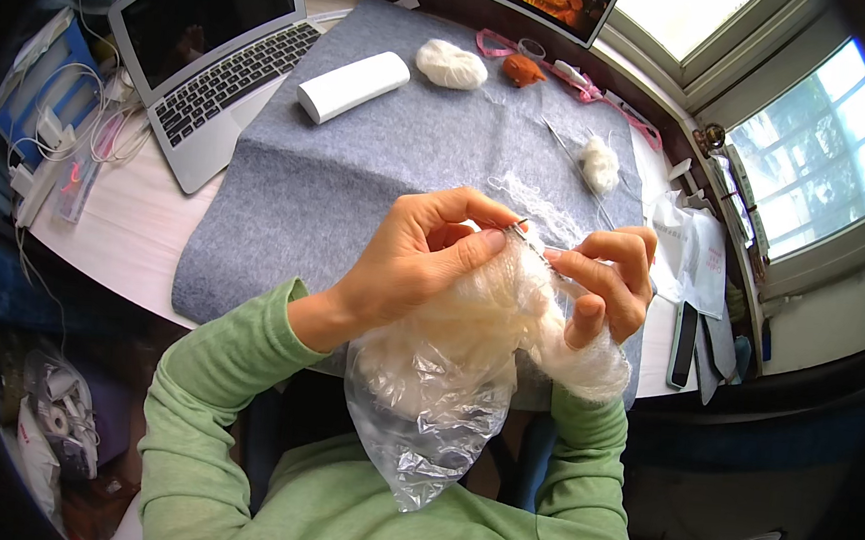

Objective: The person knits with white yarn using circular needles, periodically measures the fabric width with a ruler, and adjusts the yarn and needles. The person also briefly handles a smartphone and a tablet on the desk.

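Note:
My left hand (422,262) pinches a thin knitting needle (522,223) and the edge of a fuzzy cream-white knitted piece (502,290) between thumb and forefinger. Close on its right, my right hand (609,278) grips the needlework at the other end of the stitches, its lower fingers curled. Part of the white knitting (591,371) hangs around my right wrist. Below the hands, a clear plastic bag (429,428) encloses the lower part of the white bundle. Crinkled loose yarn (539,202) lies on the grey felt mat (277,236) beyond my hands.
A small white yarn ball (599,165) lies beside a long thin needle (560,140). Farther back are a larger yarn ball (451,64), a white case (353,87), an orange figure (522,71) and a pink tape (497,45). A laptop (214,51) stands left, a phone (683,344) right.

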`<move>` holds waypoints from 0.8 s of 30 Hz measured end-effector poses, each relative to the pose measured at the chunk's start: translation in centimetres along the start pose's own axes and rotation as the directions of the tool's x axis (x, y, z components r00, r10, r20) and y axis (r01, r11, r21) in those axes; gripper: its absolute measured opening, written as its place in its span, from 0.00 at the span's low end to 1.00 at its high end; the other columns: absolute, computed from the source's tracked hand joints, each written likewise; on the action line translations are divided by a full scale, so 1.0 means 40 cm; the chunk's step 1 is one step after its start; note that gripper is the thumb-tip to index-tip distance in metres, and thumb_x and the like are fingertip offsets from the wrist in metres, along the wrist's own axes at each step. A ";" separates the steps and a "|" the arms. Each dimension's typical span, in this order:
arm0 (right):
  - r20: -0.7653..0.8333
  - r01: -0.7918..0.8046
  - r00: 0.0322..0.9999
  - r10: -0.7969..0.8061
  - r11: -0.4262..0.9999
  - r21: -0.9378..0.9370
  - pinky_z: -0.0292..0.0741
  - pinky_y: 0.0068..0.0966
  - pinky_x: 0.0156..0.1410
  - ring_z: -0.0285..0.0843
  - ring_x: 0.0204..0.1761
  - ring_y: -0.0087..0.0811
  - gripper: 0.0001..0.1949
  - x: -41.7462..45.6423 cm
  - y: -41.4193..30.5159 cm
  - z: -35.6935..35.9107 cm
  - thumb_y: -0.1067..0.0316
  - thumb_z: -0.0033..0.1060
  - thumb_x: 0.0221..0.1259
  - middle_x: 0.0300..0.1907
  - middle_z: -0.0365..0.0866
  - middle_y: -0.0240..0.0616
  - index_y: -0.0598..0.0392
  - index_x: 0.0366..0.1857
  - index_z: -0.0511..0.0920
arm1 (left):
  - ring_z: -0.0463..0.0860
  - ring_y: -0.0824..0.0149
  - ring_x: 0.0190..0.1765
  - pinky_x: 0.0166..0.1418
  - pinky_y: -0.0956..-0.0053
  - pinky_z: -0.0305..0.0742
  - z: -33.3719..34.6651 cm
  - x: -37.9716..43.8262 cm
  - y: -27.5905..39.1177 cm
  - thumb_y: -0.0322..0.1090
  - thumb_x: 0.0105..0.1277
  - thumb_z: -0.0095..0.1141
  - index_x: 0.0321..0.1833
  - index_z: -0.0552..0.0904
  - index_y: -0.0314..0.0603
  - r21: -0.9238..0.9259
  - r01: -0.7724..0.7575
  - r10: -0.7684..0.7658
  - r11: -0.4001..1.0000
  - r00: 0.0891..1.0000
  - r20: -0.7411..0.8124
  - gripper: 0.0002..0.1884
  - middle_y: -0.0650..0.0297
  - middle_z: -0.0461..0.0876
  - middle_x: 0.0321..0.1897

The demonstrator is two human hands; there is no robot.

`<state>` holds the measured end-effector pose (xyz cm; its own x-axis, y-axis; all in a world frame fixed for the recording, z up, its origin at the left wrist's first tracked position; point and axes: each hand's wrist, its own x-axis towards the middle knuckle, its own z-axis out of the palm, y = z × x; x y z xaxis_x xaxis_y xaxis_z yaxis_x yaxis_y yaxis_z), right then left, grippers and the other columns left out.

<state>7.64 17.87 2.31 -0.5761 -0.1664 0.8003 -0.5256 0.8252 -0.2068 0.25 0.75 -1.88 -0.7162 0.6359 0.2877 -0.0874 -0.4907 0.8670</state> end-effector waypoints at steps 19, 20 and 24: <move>-0.140 0.021 0.990 -0.013 0.998 0.057 0.63 0.29 0.36 0.63 0.29 0.33 0.20 -0.003 0.016 0.021 0.52 0.42 0.66 0.23 0.69 0.34 0.54 0.21 0.75 | 0.79 0.73 0.45 0.51 0.79 0.74 0.003 0.000 0.026 0.26 0.64 0.53 0.47 0.80 0.33 -0.081 0.094 -0.092 0.992 0.995 0.034 0.10 0.60 0.82 0.42; -0.131 0.011 0.991 -0.003 0.998 0.064 0.63 0.29 0.36 0.63 0.29 0.32 0.20 -0.004 0.015 0.021 0.52 0.42 0.66 0.23 0.69 0.34 0.54 0.21 0.75 | 0.79 0.73 0.45 0.52 0.79 0.74 0.003 0.001 0.027 0.26 0.64 0.52 0.47 0.80 0.33 -0.090 0.095 -0.092 0.991 0.995 0.038 0.10 0.60 0.82 0.42; -0.097 -0.015 0.995 0.027 0.993 0.117 0.63 0.29 0.36 0.63 0.29 0.32 0.20 -0.006 0.019 0.019 0.53 0.42 0.66 0.23 0.69 0.34 0.54 0.20 0.75 | 0.78 0.74 0.46 0.52 0.79 0.73 0.001 0.001 0.029 0.27 0.64 0.52 0.47 0.80 0.33 -0.123 0.111 -0.104 0.986 0.993 0.056 0.11 0.61 0.82 0.42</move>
<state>6.90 18.13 1.55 -0.5265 -0.0909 0.8453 -0.5861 0.7591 -0.2834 0.15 0.25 -0.85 -0.6635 0.7158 0.2179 -0.2509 -0.4871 0.8365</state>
